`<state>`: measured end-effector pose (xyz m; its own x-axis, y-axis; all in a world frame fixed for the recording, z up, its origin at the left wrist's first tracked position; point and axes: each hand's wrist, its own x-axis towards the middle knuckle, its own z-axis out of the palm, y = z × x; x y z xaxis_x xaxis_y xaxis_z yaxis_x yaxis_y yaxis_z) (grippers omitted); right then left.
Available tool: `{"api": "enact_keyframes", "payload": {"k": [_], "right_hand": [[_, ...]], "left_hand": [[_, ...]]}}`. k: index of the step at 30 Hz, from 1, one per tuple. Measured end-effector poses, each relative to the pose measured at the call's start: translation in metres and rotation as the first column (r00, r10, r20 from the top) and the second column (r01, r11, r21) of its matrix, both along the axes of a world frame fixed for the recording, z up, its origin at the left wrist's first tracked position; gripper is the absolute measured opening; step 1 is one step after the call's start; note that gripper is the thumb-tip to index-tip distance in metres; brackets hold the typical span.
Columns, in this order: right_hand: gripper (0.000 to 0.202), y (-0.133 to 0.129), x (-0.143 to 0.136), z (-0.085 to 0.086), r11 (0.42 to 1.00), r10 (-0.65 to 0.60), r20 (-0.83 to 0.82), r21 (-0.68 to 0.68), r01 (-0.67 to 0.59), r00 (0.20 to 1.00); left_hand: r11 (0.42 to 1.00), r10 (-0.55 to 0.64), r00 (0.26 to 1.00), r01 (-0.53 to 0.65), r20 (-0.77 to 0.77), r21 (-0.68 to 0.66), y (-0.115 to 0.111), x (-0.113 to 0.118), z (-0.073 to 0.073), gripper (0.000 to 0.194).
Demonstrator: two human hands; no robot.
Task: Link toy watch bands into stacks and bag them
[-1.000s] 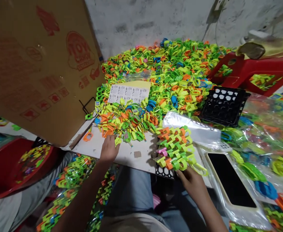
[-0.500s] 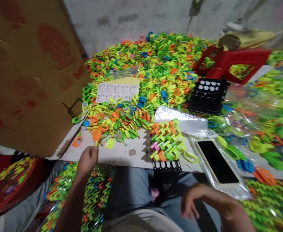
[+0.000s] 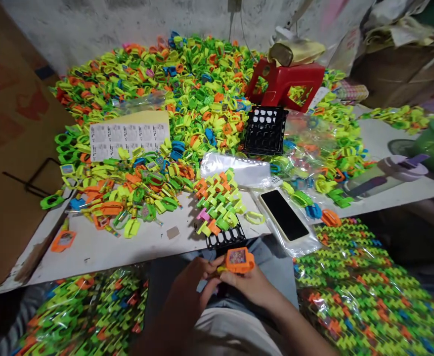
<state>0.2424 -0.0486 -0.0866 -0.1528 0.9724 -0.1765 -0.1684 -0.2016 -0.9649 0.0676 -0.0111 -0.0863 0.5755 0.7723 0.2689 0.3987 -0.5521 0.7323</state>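
Observation:
Above my lap, both hands meet at an orange toy watch [image 3: 238, 260] with a square picture face turned up. My right hand [image 3: 252, 286] is closed around it from below and the right. The fingers of my left hand [image 3: 199, 278] pinch at its left end, where a bit of yellow shows; the fingers partly hide this part. Just beyond the hands, at the table edge, a black rack [image 3: 226, 237] carries rows of toy watches [image 3: 219, 202], mostly yellow-green with some orange and one pink. A single yellow-green watch [image 3: 254, 217] lies right of the rack.
Loose toy watches [image 3: 202, 94] are heaped to the wall. A label sheet [image 3: 128, 136], clear bags [image 3: 235, 169], a phone [image 3: 283, 215], a black tray [image 3: 265, 131], a red stool [image 3: 287, 81] and a bottle [image 3: 387, 173] are around. A cardboard box [image 3: 13, 148] stands left; bagged watches [image 3: 368, 291] lie below.
My left hand has come from the pile on the left to my lap with the orange watch. My right hand has risen from my lap and closed on it. The view has swung right.

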Motion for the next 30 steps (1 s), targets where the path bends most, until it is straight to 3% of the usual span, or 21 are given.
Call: {"api": "enact_keyframes", "payload": {"k": [2, 5, 8, 13, 18, 25, 30], "right_hand": [[0.037, 0.001, 0.014, -0.004, 0.981, -0.192, 0.075, 0.031, 0.191, 0.978], [0.031, 0.011, 0.047, -0.013, 0.853, -0.522, 0.250, 0.138, 0.504, 0.816], [0.028, 0.026, 0.069, -0.026, 0.759, -0.649, 0.317, 0.213, 0.615, 0.692], [0.026, 0.040, 0.068, -0.046, 0.831, -0.556, 0.381, 0.278, 0.482, 0.739], [0.023, 0.038, 0.066, -0.046, 0.828, -0.559, 0.434, 0.327, 0.455, 0.706], [0.015, 0.046, 0.067, -0.036, 0.888, -0.456, 0.686, 0.394, 0.238, 0.567], [0.018, 0.055, 0.066, -0.029, 0.925, -0.359, 0.800, 0.373, 0.070, 0.481]], "left_hand": [[0.995, 0.027, 1.000, -0.028, 0.006, 0.096, 0.010, 0.010, 0.006, 0.009], [0.958, 0.067, 0.997, -0.053, -0.042, 0.283, 0.030, 0.025, 0.022, 0.020], [0.905, 0.101, 0.986, -0.035, -0.134, 0.424, 0.048, 0.046, 0.035, 0.022], [0.851, 0.109, 0.943, 0.075, -0.315, 0.519, 0.067, 0.075, 0.032, 0.032], [0.833, 0.081, 0.944, 0.112, -0.321, 0.541, 0.070, 0.078, 0.025, 0.027], [0.817, 0.065, 0.942, 0.140, -0.330, 0.560, 0.069, 0.077, 0.028, 0.027], [0.861, 0.070, 0.947, 0.102, -0.314, 0.499, 0.066, 0.080, 0.032, 0.047]]}}
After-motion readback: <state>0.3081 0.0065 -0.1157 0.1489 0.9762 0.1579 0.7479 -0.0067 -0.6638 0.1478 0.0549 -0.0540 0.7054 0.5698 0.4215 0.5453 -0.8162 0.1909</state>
